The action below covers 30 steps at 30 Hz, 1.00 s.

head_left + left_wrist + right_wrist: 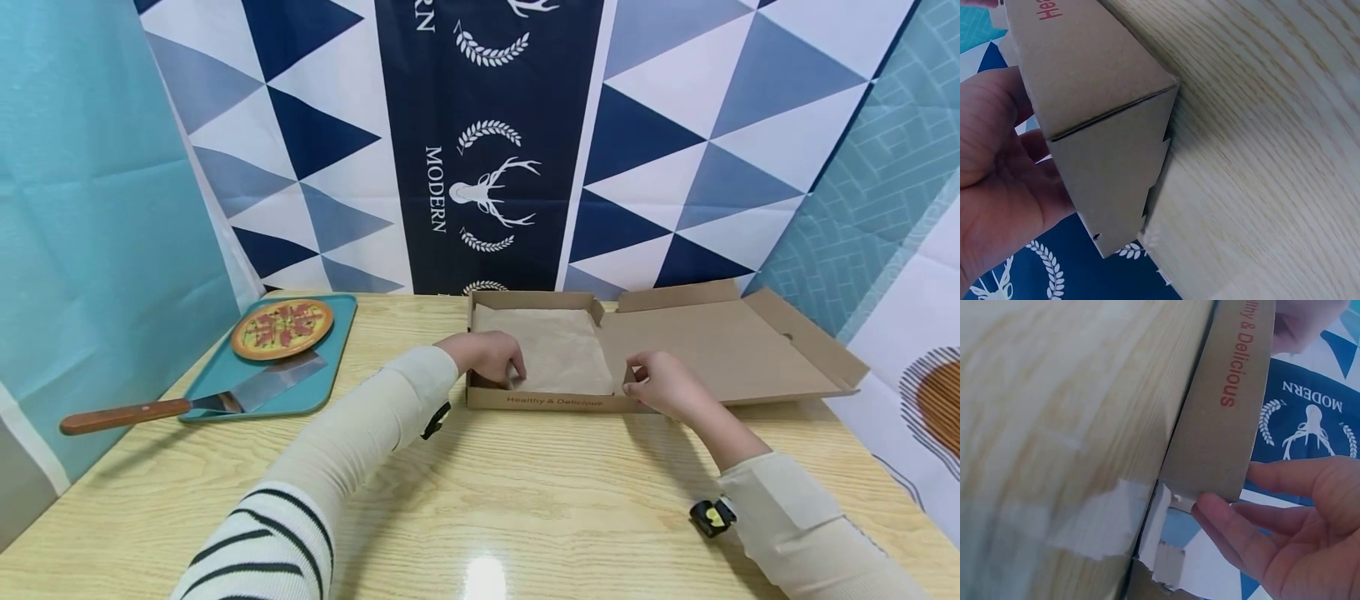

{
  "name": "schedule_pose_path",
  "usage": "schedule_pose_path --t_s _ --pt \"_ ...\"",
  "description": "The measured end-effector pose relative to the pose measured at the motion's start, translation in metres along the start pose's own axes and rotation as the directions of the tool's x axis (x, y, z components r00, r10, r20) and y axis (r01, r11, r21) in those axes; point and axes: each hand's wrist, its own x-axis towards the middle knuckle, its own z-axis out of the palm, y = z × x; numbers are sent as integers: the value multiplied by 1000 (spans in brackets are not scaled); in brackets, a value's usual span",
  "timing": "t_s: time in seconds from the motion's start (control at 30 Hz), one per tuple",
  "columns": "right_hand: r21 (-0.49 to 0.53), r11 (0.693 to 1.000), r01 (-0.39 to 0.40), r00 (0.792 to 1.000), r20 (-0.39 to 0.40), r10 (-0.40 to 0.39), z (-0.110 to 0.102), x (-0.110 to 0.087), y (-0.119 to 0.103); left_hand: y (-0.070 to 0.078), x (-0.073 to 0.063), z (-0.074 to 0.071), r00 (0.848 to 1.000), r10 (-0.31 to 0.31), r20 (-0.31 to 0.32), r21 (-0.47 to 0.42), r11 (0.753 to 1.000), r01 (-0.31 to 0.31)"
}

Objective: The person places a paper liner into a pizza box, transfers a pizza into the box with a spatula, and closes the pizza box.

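An open cardboard pizza box (566, 403) lies at the far side of the table, its front wall printed "Healthy & Delicious". A sheet of parchment paper (555, 346) lines its bottom. My left hand (491, 357) reaches over the front wall into the left front corner, its curled fingers pinching a pale bit of the paper. From the left wrist view, the box wall hides those fingertips. My right hand (663, 383) pinches the box at its front right corner. In the right wrist view its thumb and index finger (1282, 475) meet that corner.
The box lid (705, 342) is folded open to the right. At the left, a teal tray (213, 379) bears a pizza (283, 330) and a metal pizza server (277, 385), whose wooden handle (123, 417) juts past the tray. Patterned cloth (495, 150) hangs behind the table.
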Motion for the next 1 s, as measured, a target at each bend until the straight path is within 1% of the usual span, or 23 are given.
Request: schedule_pose_path --t_s 0.17,0.3,0.37,0.47,0.53,0.6,0.83,0.93,1.0 --pt "-139 990 29 997 -72 -39 -2 -2 -6 -2 -3 -2 999 3 -48 2 1000 -3" --pt "-188 981 39 992 -110 -60 -2 -5 -15 -5 -5 -5 993 30 -114 -8 999 -31" --pt "-194 980 53 989 -126 -78 -2 -6 -20 -6 -7 -6 988 42 -149 -30 998 -47" --pt "-199 977 75 981 -160 -108 -2 -7 -26 -7 -10 -6 980 51 -194 -86 994 -69" --pt "-200 975 93 974 -185 -131 -1 -7 -29 -7 -12 -6 974 50 -220 -123 989 -79" --pt "-205 973 109 965 -211 -153 0 -7 -33 -7 -14 -6 968 52 -247 -139 986 -88" --pt "-193 968 159 938 -278 -209 5 -10 -46 -5 -25 -4 941 87 -327 -108 986 -129" --pt "-186 968 171 928 -300 -221 7 -11 -51 -5 -32 -4 925 88 -369 -82 989 -126" --pt "-184 967 179 922 -311 -230 8 -11 -53 -5 -37 -5 915 80 -395 -58 992 -112"
